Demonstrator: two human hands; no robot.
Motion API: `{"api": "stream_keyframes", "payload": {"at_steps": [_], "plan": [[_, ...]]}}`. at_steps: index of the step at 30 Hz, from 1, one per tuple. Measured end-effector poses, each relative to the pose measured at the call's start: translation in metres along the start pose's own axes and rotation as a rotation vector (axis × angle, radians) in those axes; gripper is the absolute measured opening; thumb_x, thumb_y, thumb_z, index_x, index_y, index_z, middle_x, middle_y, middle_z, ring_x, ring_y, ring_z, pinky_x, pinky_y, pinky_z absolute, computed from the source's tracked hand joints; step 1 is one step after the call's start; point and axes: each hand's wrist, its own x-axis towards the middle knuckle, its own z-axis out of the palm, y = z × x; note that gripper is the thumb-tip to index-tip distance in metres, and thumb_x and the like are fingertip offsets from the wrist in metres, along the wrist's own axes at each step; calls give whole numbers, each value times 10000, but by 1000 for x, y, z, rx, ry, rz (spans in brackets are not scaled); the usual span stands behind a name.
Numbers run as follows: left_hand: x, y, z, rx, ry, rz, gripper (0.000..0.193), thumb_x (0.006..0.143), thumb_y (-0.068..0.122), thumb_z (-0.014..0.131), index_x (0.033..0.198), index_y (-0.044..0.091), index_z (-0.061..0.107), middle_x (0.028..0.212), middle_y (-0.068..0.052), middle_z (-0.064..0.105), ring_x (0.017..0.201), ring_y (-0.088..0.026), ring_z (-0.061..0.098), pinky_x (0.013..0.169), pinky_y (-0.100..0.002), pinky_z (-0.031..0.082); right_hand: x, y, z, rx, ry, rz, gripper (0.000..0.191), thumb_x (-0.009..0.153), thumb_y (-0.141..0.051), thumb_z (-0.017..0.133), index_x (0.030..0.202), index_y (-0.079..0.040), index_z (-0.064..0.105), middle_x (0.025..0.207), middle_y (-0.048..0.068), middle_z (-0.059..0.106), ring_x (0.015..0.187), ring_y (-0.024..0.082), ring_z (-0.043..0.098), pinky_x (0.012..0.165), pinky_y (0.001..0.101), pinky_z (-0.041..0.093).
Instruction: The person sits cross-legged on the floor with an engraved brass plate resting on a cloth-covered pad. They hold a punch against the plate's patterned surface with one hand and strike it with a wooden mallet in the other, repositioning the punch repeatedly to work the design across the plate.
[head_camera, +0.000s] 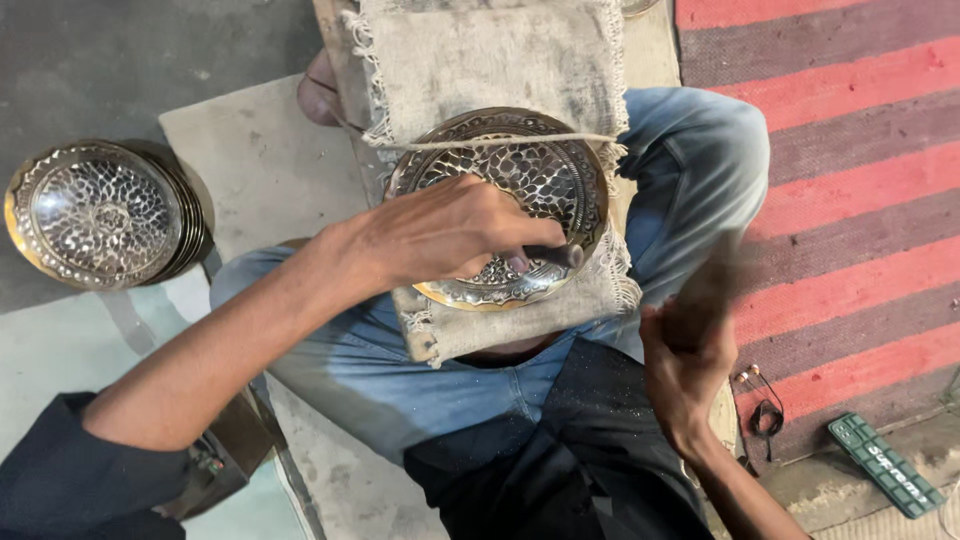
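on sackcloth (480, 60) over the lap lies a patterned metal plate (540, 175), where the left hand (440, 230) grips a punch (555, 256) and the right hand (690, 360) closes on a blurred hammer (705, 290); better keep the punch steady, strike lightly.

The scene is lit evenly by soft, diffuse light; no single source can be made out. Shadows are weak: a faint one is cast under the left hand (440, 235) onto the engraved metal plate (545, 170), and darker shade is gathered between the legs below it. Small bright glints are thrown off the plate's hammered surface and off the stack of plates (100, 215) well to the left of that hand. The right hand (690, 360) is smeared by strong motion blur, and what it grips cannot be resolved. The rest is rendered fairly sharp.
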Motion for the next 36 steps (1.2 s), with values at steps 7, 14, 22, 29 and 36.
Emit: {"api": "stream_keyframes", "payload": {"at_steps": [7,14,22,29,36], "plan": [[2,-2,3,-23,-17,-42,619,770,-217,540,1280,111,665,846,-79,783,647,-169,744,457,-307,554,4,1,2,189,-50,64,259,907,-9,758,1048,-48,545,850,63,584,727,142,558,666,301,471],[3,-1,2,-14,-75,-97,644,760,-217,540,1299,109,674,835,-97,789,508,-163,691,362,-310,489,3,5,4,40,-45,-35,231,906,-7,752,1015,-38,551,816,63,573,717,135,540,657,310,461],[2,-4,5,7,-63,-27,557,800,-210,551,1256,84,682,853,-95,786,560,-156,709,364,-273,507,1,3,7,-68,34,-25,266,899,-13,777,1018,-26,539,765,62,502,709,146,484,648,325,437],[0,-6,9,82,-21,7,561,801,-238,545,1234,83,699,854,-111,774,604,-166,716,384,-246,534,-1,-7,5,97,-30,38,256,897,31,724,1010,-59,512,770,52,522,680,140,487,636,306,426],[0,-5,10,57,-43,-31,575,781,-237,545,1247,65,697,870,-105,784,534,-166,695,361,-242,514,-2,-13,5,-64,-82,-56,296,856,84,735,1038,-39,536,830,48,577,731,109,552,673,278,470]]}}
